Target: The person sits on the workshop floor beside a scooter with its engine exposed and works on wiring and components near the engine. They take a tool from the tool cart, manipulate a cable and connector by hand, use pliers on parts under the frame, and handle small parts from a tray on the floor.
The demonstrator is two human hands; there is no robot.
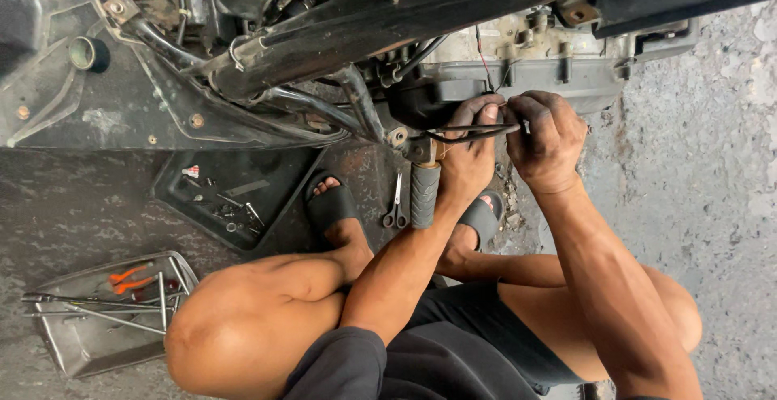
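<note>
I squat beside a motorcycle's underside (340, 36). My left hand (472, 153) is closed around a thin black cable (473, 131) that loops out from the engine area, thumb pressed on it near the engine case (534, 76). My right hand (549, 137), grimy with grease, pinches the same cable's end just to the right, the two hands almost touching. A rubber-covered footpeg (423, 194) hangs just under my left hand.
Scissors (396, 206) lie on the concrete next to the footpeg. A black plastic tray (182, 186) holds small screws and parts. A metal tray (81, 347) at lower left holds long wrenches and orange-handled pliers (129, 276). My sandalled feet (332, 206) rest beneath the bike.
</note>
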